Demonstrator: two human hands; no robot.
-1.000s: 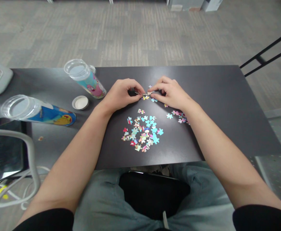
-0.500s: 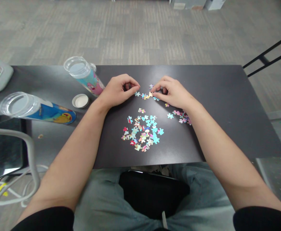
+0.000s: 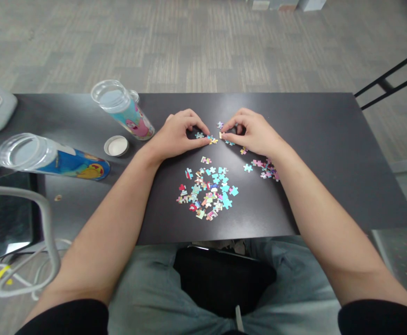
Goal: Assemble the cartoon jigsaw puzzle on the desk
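Note:
My right hand pinches a pale yellow jigsaw piece between thumb and fingertips, just above the table. Across a small gap, my left hand has its thumb and index finger closed on a small cluster of blue and yellow jigsaw pieces. A light blue piece lies under the left fingers. Beyond the right fingertips sits a lilac piece, and other pieces are partly hidden beneath that hand. Nearer my body, a loose pile of mixed jigsaw pieces is spread out.
Pink and blue pieces lie by my right forearm. To the left stand a pink-and-blue tube and a blue tube, both with clear tops, beside a round lid. A dark tablet and white cable are at far left.
My left hand has moved right, from beside the light blue piece to the blue and yellow cluster. The right hand's yellow piece has tilted and stands a little apart from that cluster.

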